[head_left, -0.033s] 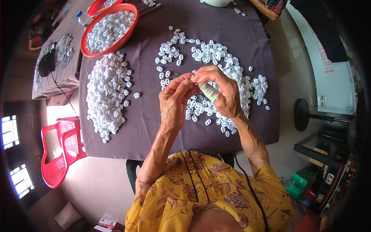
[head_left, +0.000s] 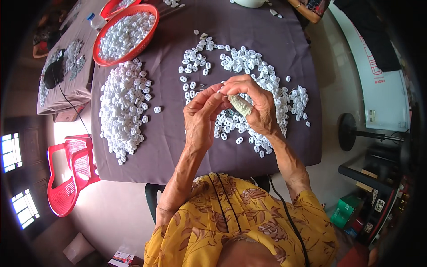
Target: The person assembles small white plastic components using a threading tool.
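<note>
My two hands meet above the cloth-covered table, fingertips close together. Between thumb and fingers my left hand (head_left: 198,122) pinches a small white piece (head_left: 219,91), mostly hidden by the fingertips. My right hand (head_left: 263,113) is closed around a cream, textured, wrapped handle (head_left: 240,106) that lies against its palm; its thin tip points toward the left fingertips, and its kind cannot be made out. Under and beyond the hands are scattered white oval plastic pieces with dark openings (head_left: 271,82). Partly covered by my hands is a small patch of dark bits (head_left: 229,114).
A large heap of white oval pieces (head_left: 122,107) lies on the left of the table (head_left: 167,147). Behind it stands a red basket (head_left: 155,26) full of them, beside a bottle (head_left: 94,21). Another person's arm (head_left: 307,11) shows at the far right. A red chair (head_left: 62,196) stands left.
The left fingertips have shifted very slightly around the small white piece. Otherwise nothing visibly differs.
</note>
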`<state>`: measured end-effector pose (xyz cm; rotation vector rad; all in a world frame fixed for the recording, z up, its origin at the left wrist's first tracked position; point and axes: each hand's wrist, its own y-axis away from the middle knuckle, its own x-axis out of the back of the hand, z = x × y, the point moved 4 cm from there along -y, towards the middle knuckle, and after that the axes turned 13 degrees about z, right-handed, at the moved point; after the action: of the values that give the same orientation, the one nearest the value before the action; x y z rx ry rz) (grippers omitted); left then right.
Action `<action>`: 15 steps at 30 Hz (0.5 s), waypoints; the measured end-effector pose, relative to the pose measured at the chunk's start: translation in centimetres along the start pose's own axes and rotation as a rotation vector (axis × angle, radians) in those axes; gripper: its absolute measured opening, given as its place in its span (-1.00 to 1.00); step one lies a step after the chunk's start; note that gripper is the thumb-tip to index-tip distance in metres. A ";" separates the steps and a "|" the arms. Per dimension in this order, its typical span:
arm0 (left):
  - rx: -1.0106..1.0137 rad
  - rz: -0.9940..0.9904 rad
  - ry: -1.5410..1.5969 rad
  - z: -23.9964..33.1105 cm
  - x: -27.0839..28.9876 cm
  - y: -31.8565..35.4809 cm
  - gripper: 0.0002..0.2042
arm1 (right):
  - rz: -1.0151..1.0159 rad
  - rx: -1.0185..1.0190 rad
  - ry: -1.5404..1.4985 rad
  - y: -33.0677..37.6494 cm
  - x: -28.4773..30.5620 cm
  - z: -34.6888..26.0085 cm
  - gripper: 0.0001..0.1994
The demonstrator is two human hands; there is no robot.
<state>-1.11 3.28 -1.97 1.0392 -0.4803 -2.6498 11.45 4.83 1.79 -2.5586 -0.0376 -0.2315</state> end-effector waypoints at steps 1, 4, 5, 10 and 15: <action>0.003 -0.001 -0.001 -0.1 0.1 0.0 -0.80 | -0.009 -0.007 -0.005 -0.1 0.1 -0.1 -0.80; -0.045 0.009 -0.101 0.0 0.4 -0.2 -0.81 | -0.014 -0.091 -0.079 -0.3 0.7 -0.5 -0.80; -0.043 0.009 -0.102 0.1 0.4 -0.2 -0.81 | 0.013 -0.122 -0.097 -0.5 1.0 -0.6 -0.80; -0.119 -0.013 -0.237 0.5 0.1 0.1 -0.83 | -0.057 -0.059 -0.037 -1.0 0.8 -0.6 -0.81; -0.025 -0.002 -0.107 0.4 0.0 -0.2 -0.88 | -0.083 -0.191 -0.148 -0.6 0.9 0.0 -0.81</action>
<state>-1.44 3.51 -1.79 0.8954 -0.4664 -2.7163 12.27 5.35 2.23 -2.7636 -0.1865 -0.0804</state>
